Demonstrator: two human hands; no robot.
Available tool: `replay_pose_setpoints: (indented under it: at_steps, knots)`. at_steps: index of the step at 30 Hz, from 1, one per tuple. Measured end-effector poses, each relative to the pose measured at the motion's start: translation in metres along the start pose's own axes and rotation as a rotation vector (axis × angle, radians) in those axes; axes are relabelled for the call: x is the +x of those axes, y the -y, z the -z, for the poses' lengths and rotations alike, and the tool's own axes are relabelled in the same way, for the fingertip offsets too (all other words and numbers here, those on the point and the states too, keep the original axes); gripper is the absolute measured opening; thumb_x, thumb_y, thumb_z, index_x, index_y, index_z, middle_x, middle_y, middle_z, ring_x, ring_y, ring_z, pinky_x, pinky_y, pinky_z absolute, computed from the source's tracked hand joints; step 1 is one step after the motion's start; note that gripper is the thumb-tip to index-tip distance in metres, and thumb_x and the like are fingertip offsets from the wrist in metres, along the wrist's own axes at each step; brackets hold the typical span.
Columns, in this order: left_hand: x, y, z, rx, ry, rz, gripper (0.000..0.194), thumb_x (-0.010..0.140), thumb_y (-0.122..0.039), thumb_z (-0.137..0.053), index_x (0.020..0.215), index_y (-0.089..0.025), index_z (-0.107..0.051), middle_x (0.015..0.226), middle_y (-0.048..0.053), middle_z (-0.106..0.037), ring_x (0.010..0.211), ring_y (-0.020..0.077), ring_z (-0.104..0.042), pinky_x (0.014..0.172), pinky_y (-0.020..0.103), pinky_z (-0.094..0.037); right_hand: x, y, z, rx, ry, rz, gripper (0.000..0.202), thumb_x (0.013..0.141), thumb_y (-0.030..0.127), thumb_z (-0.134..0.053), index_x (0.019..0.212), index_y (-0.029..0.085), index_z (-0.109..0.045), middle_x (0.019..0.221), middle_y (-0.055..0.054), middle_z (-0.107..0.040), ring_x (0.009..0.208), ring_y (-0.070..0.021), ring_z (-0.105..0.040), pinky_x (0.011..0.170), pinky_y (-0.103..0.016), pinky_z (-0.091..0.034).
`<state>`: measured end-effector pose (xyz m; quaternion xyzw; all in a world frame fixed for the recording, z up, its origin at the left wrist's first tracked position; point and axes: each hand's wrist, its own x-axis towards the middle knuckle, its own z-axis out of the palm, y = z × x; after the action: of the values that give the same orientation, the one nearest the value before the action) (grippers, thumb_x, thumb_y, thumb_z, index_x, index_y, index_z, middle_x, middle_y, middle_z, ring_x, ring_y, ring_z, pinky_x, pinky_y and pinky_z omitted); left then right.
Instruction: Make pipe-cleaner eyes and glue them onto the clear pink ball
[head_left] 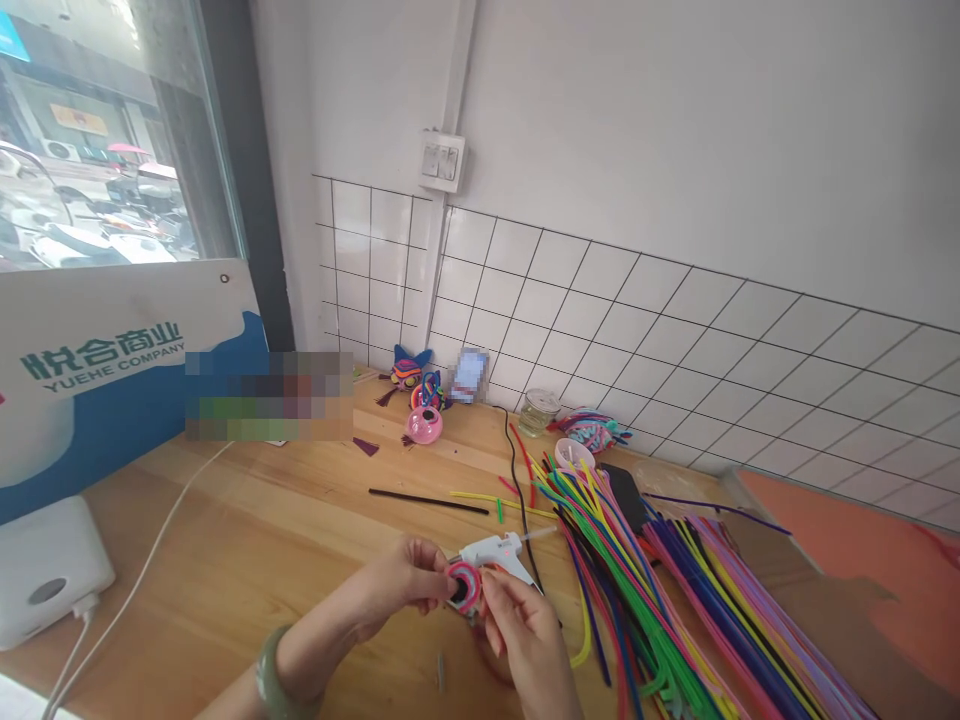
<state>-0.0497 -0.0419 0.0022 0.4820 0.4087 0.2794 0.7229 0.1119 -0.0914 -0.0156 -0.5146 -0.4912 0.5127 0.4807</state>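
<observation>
My left hand (411, 578), a pale green bangle at its wrist, pinches the left edge of a small round pipe-cleaner coil (470, 583). Pink and pale rings surround the coil's black middle. At its right edge, the thumb and fingers of my right hand (525, 630) are closed together, with a bit of orange at the fingertips. A white hot glue gun (487, 550) lies just behind both hands, a clear glue stick poking out of its rear. Below the coil, a reddish loop on the table is blurred and partly hidden by my right hand.
Bundles of coloured pipe cleaners (652, 600) spread across the right side. A black pipe cleaner (429, 501) lies behind the glue gun. Along the tiled wall stand finished pipe-cleaner figures (409, 370), a glass jar (538, 412) and a phone (470, 375). A white device (52, 570) with a cable sits left.
</observation>
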Motion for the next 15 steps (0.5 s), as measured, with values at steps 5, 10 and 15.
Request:
replay_pose_setpoints:
  at_steps: [5,10,15]
  knots:
    - [-0.0016,-0.0021,0.0012,0.087,0.083,-0.021,0.019,0.058,-0.029,-0.071,0.059,-0.011,-0.063,0.049,-0.003,-0.051,0.047,0.0066,-0.04,0.05,0.021,-0.029,0.0026,-0.0046,-0.0057,0.052,0.024,-0.073,0.048,0.073,0.057,-0.058,0.083,0.011,-0.068,0.058,-0.001,-0.053,0.036,-0.0015,-0.029,0.037,-0.019,-0.016]
    - [-0.0012,-0.0073,0.0068,0.095,0.158,-0.055,0.033,0.062,-0.042,-0.071,0.075,-0.011,-0.067,0.058,-0.002,-0.055,0.051,0.0066,-0.041,0.051,0.021,-0.03,0.0034,-0.0054,-0.0068,0.045,-0.054,-0.027,0.045,0.072,0.056,-0.06,0.074,0.011,-0.067,0.048,0.004,-0.044,0.036,-0.0029,-0.03,0.036,-0.018,-0.021]
    - [0.0006,-0.0096,0.0032,0.126,0.073,-0.076,0.04,0.059,-0.05,-0.071,0.065,-0.011,-0.063,0.053,-0.002,-0.052,0.05,0.0074,-0.041,0.05,0.021,-0.031,0.0042,-0.0006,-0.0076,0.01,-0.041,-0.009,0.043,0.071,0.055,-0.061,0.075,0.012,-0.068,0.047,0.004,-0.046,0.035,-0.0046,-0.034,0.036,-0.018,-0.026]
